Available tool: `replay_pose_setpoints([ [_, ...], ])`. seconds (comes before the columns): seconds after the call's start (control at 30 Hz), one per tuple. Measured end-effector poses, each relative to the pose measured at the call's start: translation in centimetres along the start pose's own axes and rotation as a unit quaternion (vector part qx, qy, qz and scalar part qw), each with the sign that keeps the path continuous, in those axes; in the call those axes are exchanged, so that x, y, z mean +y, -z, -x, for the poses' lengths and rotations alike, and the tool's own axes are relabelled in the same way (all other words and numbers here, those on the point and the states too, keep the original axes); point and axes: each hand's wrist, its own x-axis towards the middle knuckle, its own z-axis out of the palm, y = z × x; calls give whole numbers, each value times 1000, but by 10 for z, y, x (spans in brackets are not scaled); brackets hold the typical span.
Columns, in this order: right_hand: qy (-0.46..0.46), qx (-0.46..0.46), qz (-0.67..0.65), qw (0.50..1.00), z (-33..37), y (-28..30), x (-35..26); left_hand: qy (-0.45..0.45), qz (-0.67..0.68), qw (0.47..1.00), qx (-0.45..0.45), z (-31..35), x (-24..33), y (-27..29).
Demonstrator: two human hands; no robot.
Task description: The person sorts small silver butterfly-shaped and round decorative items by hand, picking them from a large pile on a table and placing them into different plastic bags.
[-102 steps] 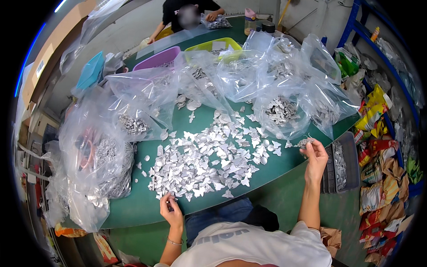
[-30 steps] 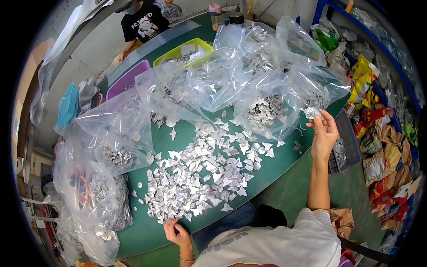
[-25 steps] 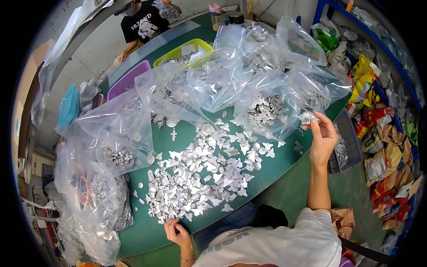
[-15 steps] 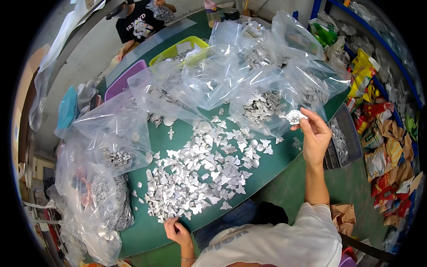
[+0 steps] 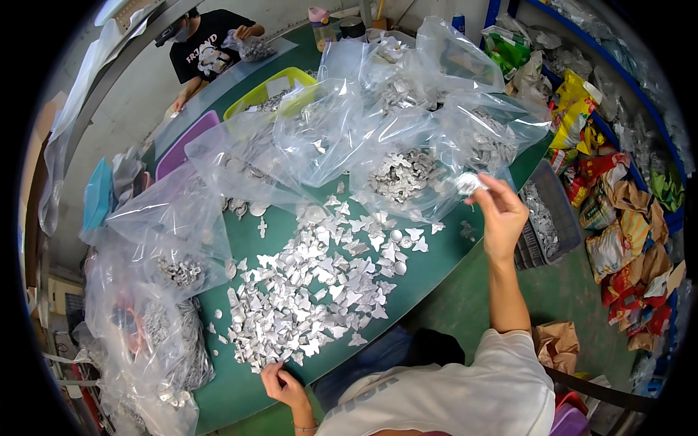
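Note:
My right hand (image 5: 503, 218) is raised over the right part of the green table (image 5: 451, 269). Between its thumb and fingers is a flat, roundish silver metal piece (image 5: 467, 184), blurred in its detail. At the pile's near edge rests my left hand (image 5: 284, 384), its fingers curled; whether they pinch a piece is too small to tell. Between the hands spreads a loose pile of small silver metal pieces (image 5: 313, 291), many butterfly-shaped, some round. A small silver cross (image 5: 262, 228) lies beyond the pile. Just left of my right hand, an open transparent bag (image 5: 403, 174) holds many silver pieces.
More transparent bags (image 5: 174, 272) of metal parts line the table's left and far sides. Behind them stand a purple bin (image 5: 187, 144) and a yellow-green bin (image 5: 291, 76). Right of the table is a grey crate (image 5: 560, 240). Another person (image 5: 211, 54) holds a bag at the far left.
The whole view has shifted, so the table and bags appear farther left. My right hand still holds the silver piece, now turned differently. The other person's bag has come down lower.

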Motion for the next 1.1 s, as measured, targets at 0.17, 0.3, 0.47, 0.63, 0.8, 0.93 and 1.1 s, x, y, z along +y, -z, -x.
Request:
replay_pose_setpoints([
  [0.17, 155, 175, 196, 952, -59, 32, 24, -9, 2, 1000, 3, -2, 5, 0],
  [0.3, 212, 126, 438, 865, -114, 61, 45, 13, 5, 1000, -18, -2, 5, 3],
  [0.47, 285, 127, 533, 786, -101, 43, 53, 1, 33, 999, 13, -8, 5, 1],
  [0.63, 301, -9, 396, 867, -35, -9, 38, 18, 25, 999, 15, -9, 8, 3],
  [0.8, 282, 118, 266, 914, 23, -40, 54, 29, 11, 999, 23, -7, 6, 3],
  [0.93, 249, -148, 202, 936, 61, -38, 42, 39, 4, 999, 21, -6, 5, 2],
  [1.1, 144, -543, 210, 800, 75, -91, 37, 15, -15, 999, 27, -7, 5, 3],
])
